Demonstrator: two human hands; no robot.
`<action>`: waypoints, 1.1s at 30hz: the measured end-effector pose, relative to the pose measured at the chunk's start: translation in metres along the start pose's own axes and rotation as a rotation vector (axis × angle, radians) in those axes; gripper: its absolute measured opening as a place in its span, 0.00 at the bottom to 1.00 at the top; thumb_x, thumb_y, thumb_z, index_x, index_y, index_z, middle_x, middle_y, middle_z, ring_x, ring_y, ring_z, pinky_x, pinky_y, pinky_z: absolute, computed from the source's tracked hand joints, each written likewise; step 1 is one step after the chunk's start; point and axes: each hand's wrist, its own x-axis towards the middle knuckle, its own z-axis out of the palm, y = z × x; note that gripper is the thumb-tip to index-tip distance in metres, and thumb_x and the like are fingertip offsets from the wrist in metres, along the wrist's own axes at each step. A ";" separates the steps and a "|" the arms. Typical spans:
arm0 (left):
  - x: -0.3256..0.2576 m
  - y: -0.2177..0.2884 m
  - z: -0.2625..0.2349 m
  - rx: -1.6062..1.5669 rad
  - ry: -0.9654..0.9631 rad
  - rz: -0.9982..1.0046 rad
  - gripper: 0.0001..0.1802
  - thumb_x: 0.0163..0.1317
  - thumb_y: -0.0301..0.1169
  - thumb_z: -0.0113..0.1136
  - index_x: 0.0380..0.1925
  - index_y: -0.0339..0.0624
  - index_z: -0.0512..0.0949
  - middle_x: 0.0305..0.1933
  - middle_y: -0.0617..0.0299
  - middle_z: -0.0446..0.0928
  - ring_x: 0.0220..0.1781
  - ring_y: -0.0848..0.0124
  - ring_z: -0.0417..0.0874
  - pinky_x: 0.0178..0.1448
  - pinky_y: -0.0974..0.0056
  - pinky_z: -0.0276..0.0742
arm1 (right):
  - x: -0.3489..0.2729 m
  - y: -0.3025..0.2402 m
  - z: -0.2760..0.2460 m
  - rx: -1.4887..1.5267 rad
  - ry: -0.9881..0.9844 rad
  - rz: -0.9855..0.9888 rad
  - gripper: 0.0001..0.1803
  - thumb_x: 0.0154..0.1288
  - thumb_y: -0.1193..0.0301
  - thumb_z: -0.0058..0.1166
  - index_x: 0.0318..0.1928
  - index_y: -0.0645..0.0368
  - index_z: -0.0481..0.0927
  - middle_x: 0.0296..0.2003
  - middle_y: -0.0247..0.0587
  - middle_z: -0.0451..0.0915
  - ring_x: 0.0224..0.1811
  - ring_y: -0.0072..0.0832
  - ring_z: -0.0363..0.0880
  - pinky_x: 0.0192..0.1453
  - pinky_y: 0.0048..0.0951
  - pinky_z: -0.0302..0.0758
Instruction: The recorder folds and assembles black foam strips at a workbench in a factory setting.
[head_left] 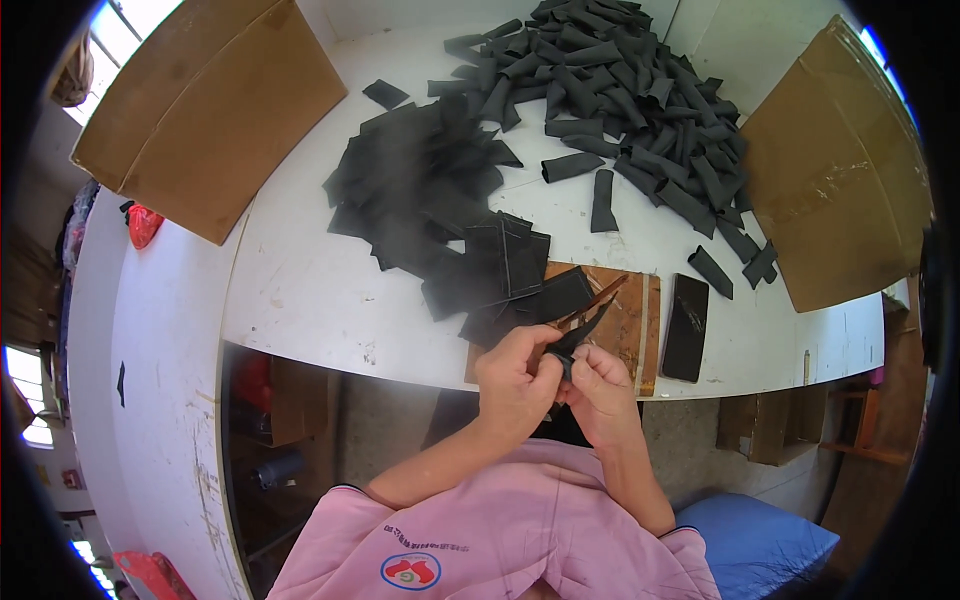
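Observation:
My left hand (514, 376) and my right hand (604, 396) meet at the front edge of the white table. Both are closed on one black fabric piece (579, 338), pinched between thumbs and fingers; part of it is hidden by them. A thin reddish-brown stick (603, 293) slants up beside the fabric, and I cannot tell whether a hand holds it. Beneath them lies a worn brown wooden board (632, 345). Flat black fabric pieces (515, 255) overlap the board's left side and run back into a loose heap (415, 180).
Black fabric tubes (610, 80) form a large pile at the back, with a few strays (711, 272) at right. A dark phone (686, 328) lies right of the board. Cardboard boxes stand left (215, 105) and right (845, 165). A blue cushion-like thing (765, 540) is below right.

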 end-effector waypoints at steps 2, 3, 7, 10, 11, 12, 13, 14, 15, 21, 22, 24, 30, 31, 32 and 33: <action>0.001 0.002 0.000 -0.502 0.010 -0.350 0.11 0.47 0.15 0.48 0.33 0.32 0.71 0.28 0.63 0.75 0.19 0.84 0.69 0.21 0.79 0.64 | 0.004 0.003 -0.009 -0.240 -0.016 -0.130 0.08 0.60 0.68 0.48 0.27 0.58 0.71 0.21 0.27 0.68 0.24 0.14 0.65 0.30 0.17 0.64; 0.004 0.001 -0.008 -0.533 -0.109 -0.382 0.12 0.47 0.14 0.50 0.34 0.33 0.70 0.27 0.62 0.75 0.17 0.86 0.67 0.16 0.80 0.59 | 0.005 0.003 -0.013 -0.229 -0.003 -0.159 0.08 0.60 0.69 0.48 0.27 0.58 0.70 0.23 0.26 0.68 0.25 0.14 0.64 0.31 0.16 0.62; 0.007 0.002 -0.018 -0.928 -0.379 -0.574 0.15 0.46 0.13 0.51 0.37 0.33 0.68 0.26 0.61 0.74 0.12 0.88 0.62 0.12 0.80 0.50 | 0.005 0.004 -0.022 -0.215 -0.037 -0.231 0.08 0.60 0.70 0.48 0.26 0.59 0.70 0.26 0.26 0.67 0.27 0.14 0.64 0.32 0.14 0.60; 0.003 0.009 -0.033 -1.306 -0.715 -0.603 0.18 0.49 0.20 0.55 0.42 0.34 0.66 0.30 0.60 0.73 0.20 0.85 0.65 0.20 0.81 0.55 | -0.007 -0.008 -0.001 -0.247 -0.155 -0.310 0.07 0.58 0.72 0.49 0.26 0.61 0.70 0.29 0.28 0.66 0.30 0.15 0.63 0.35 0.15 0.59; 0.003 0.016 -0.038 -1.278 -0.770 -0.622 0.21 0.48 0.24 0.57 0.44 0.33 0.66 0.30 0.62 0.72 0.20 0.85 0.65 0.21 0.80 0.54 | -0.009 -0.012 0.006 -0.317 -0.251 -0.345 0.06 0.57 0.73 0.49 0.26 0.62 0.71 0.29 0.30 0.66 0.31 0.16 0.63 0.36 0.16 0.59; 0.002 0.014 -0.041 -1.280 -0.770 -0.634 0.21 0.48 0.24 0.57 0.44 0.33 0.66 0.30 0.62 0.72 0.20 0.85 0.65 0.21 0.80 0.54 | -0.012 -0.018 0.013 -0.390 -0.346 -0.382 0.05 0.55 0.75 0.50 0.26 0.63 0.71 0.29 0.32 0.66 0.32 0.18 0.63 0.36 0.17 0.60; 0.001 0.010 -0.042 -1.379 -0.879 -0.507 0.22 0.47 0.25 0.58 0.44 0.33 0.67 0.30 0.62 0.72 0.21 0.85 0.65 0.22 0.81 0.55 | -0.015 -0.022 0.017 -0.453 -0.402 -0.410 0.03 0.53 0.77 0.50 0.27 0.64 0.72 0.30 0.34 0.66 0.35 0.20 0.65 0.39 0.19 0.62; 0.001 0.009 -0.044 -1.472 -0.985 -0.371 0.24 0.45 0.26 0.59 0.45 0.32 0.67 0.30 0.62 0.72 0.21 0.85 0.66 0.23 0.81 0.55 | -0.016 -0.023 0.024 -0.448 -0.394 -0.406 0.03 0.53 0.77 0.50 0.27 0.64 0.72 0.30 0.34 0.66 0.35 0.20 0.65 0.39 0.19 0.62; 0.003 0.018 -0.050 -1.301 -0.922 -0.294 0.23 0.47 0.21 0.56 0.47 0.33 0.67 0.29 0.63 0.72 0.22 0.83 0.67 0.23 0.80 0.57 | -0.016 -0.023 0.031 -0.466 -0.370 -0.443 0.02 0.53 0.78 0.50 0.27 0.64 0.71 0.31 0.35 0.67 0.36 0.21 0.65 0.41 0.19 0.62; -0.005 0.029 -0.026 -0.251 -0.163 0.054 0.17 0.52 0.15 0.51 0.44 0.34 0.70 0.31 0.61 0.74 0.23 0.82 0.70 0.24 0.80 0.64 | 0.001 -0.022 0.013 -0.510 -0.194 -0.651 0.03 0.55 0.78 0.47 0.28 0.65 0.69 0.34 0.40 0.72 0.32 0.22 0.69 0.35 0.18 0.66; -0.006 0.026 -0.022 -0.057 -0.081 0.242 0.15 0.54 0.16 0.51 0.43 0.32 0.71 0.29 0.61 0.73 0.18 0.85 0.66 0.20 0.81 0.62 | 0.000 -0.024 0.017 -0.509 -0.199 -0.658 0.03 0.55 0.78 0.47 0.28 0.65 0.69 0.34 0.40 0.72 0.32 0.22 0.69 0.35 0.18 0.66; -0.005 0.020 -0.011 -0.058 -0.014 0.248 0.11 0.55 0.17 0.50 0.40 0.32 0.72 0.31 0.60 0.73 0.18 0.85 0.67 0.19 0.81 0.62 | -0.003 -0.030 0.023 -0.841 -0.092 -0.871 0.03 0.54 0.78 0.49 0.28 0.64 0.69 0.33 0.42 0.72 0.28 0.25 0.69 0.31 0.20 0.66; -0.001 0.030 -0.008 -0.426 -0.031 -0.227 0.09 0.54 0.17 0.50 0.36 0.35 0.70 0.32 0.55 0.75 0.21 0.80 0.71 0.17 0.78 0.62 | -0.007 -0.034 0.027 -0.975 0.112 -0.840 0.02 0.53 0.79 0.48 0.27 0.64 0.70 0.27 0.40 0.69 0.26 0.26 0.68 0.29 0.22 0.65; 0.005 0.030 -0.011 -0.716 -0.117 -0.315 0.11 0.53 0.17 0.50 0.38 0.36 0.67 0.32 0.55 0.75 0.19 0.81 0.71 0.16 0.78 0.60 | -0.008 -0.036 0.027 -0.976 0.114 -0.853 0.02 0.53 0.79 0.48 0.27 0.64 0.70 0.27 0.40 0.69 0.26 0.26 0.68 0.29 0.22 0.65; 0.010 0.030 -0.015 -1.003 -0.208 -0.402 0.13 0.53 0.17 0.50 0.39 0.37 0.65 0.32 0.54 0.75 0.18 0.82 0.70 0.14 0.78 0.58 | -0.008 -0.039 0.026 -0.937 0.104 -0.793 0.02 0.53 0.79 0.48 0.27 0.64 0.71 0.26 0.38 0.67 0.26 0.25 0.67 0.30 0.21 0.64; 0.017 0.030 -0.021 -1.129 -0.342 -0.430 0.15 0.52 0.17 0.52 0.40 0.38 0.63 0.32 0.54 0.76 0.19 0.81 0.70 0.16 0.79 0.58 | -0.005 -0.042 0.025 -0.898 0.093 -0.738 0.02 0.53 0.78 0.48 0.27 0.64 0.71 0.25 0.37 0.66 0.26 0.24 0.66 0.30 0.20 0.63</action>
